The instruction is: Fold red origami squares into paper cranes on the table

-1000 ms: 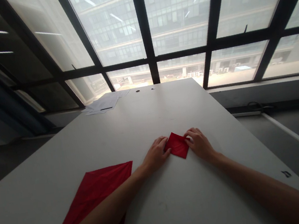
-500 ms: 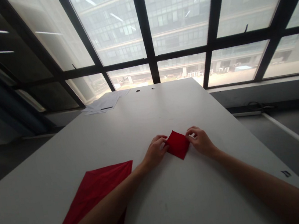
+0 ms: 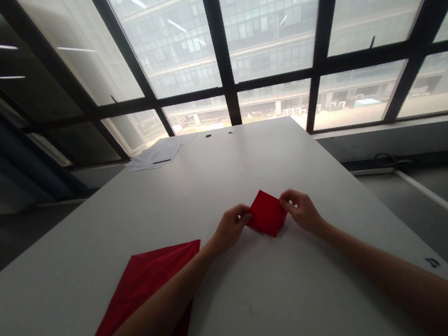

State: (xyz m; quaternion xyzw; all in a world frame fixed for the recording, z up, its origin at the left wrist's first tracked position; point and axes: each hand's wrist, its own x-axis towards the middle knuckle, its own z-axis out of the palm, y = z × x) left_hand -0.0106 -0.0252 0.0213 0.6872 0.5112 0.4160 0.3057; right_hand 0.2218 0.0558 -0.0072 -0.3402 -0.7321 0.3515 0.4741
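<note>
A small red square [image 3: 267,214], flat like folded cloth or paper, is held by its two side corners over the white table, one corner facing the windows. My left hand [image 3: 233,226] pinches its left corner between thumb and fingers. At the opposite corner, my right hand [image 3: 301,210] has a like pinch. A larger red sheet [image 3: 155,275], apparently cloth with faint creases, lies on the table at the left, and my left forearm passes over it and hides part of it.
The white table [image 3: 225,173] stretches away toward tall dark-framed windows [image 3: 262,23]. Loose white papers [image 3: 161,152] with a dark thin item lie at its far left edge. A small dark mark [image 3: 432,262] sits near the right edge.
The small red square has risen slightly off the table at its corners. My left fingers have closed more firmly on its left corner. The view has shifted slightly.
</note>
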